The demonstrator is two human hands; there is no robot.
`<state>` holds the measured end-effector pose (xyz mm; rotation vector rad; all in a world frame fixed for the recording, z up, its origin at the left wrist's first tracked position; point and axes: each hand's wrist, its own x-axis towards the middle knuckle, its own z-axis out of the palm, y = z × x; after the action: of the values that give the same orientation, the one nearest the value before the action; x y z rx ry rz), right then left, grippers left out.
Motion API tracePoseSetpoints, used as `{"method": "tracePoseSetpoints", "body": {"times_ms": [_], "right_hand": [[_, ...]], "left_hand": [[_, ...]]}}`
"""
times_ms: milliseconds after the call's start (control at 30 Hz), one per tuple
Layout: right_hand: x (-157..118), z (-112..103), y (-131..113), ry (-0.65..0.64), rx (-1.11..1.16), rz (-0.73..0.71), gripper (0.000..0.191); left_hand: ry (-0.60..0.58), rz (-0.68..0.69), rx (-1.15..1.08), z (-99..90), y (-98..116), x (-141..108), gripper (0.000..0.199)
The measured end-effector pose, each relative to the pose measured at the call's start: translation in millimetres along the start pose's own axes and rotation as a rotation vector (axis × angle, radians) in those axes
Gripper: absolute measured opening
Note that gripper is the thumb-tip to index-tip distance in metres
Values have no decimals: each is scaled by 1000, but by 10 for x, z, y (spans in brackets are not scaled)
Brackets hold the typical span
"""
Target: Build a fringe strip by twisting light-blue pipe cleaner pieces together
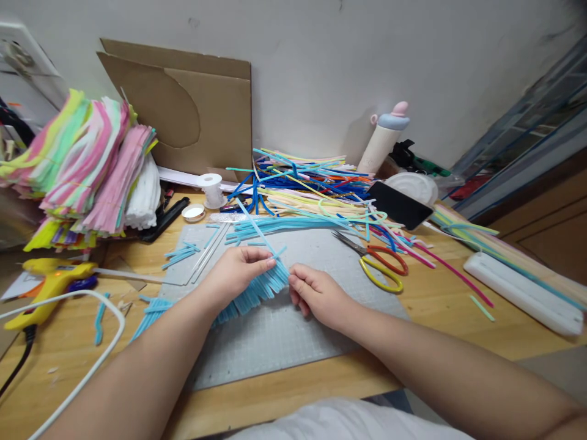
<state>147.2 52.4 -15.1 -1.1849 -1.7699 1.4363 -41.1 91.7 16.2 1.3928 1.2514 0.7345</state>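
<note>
My left hand [241, 269] pinches a light blue pipe cleaner [257, 227] that slants up and away from the thumb. Below those fingers hangs a fringe of short light blue pipe cleaners [257, 294], joined side by side; my left wrist hides part of it. My right hand [318, 294] is closed at the fringe's right end, thumb and index finger pinched together. What lies between these fingertips is too small to tell. Both hands are above a grey cutting mat [293, 348]. Past them lies a bundle of long light blue pipe cleaners [284, 227].
Scissors [378, 263] lie open-bladed right of my hands. A yellow glue gun [50, 284] and white cable [103, 360] are at left. Short blue pieces [181, 253] rest on the mat. Coloured pipe cleaners [312, 177], a phone [400, 205] and a bottle [384, 137] stand behind.
</note>
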Motion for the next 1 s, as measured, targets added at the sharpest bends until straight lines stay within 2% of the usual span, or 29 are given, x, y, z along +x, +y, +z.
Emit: {"method": "tracePoseSetpoints", "body": {"times_ms": [133, 267, 500, 667, 867, 1000], "right_hand": [[-9, -13, -3, -29, -13, -2, 29], [-30, -68, -42, -57, -91, -20, 32], [8, -110, -80, 159, 38, -60, 20], [18, -69, -105, 131, 102, -38, 12], [37, -70, -100, 119, 236, 19, 16], [41, -78, -82, 95, 244, 42, 18]], "left_hand": [[-19, -3, -27, 2, 12, -8, 31], [-114, 39, 30, 8, 27, -28, 29], [-178, 100, 269, 109, 59, -109, 27], [-179, 119, 338, 159, 52, -128, 23], [-181, 67, 311, 144, 60, -127, 25], [-199, 78, 318, 146, 69, -127, 25]]}}
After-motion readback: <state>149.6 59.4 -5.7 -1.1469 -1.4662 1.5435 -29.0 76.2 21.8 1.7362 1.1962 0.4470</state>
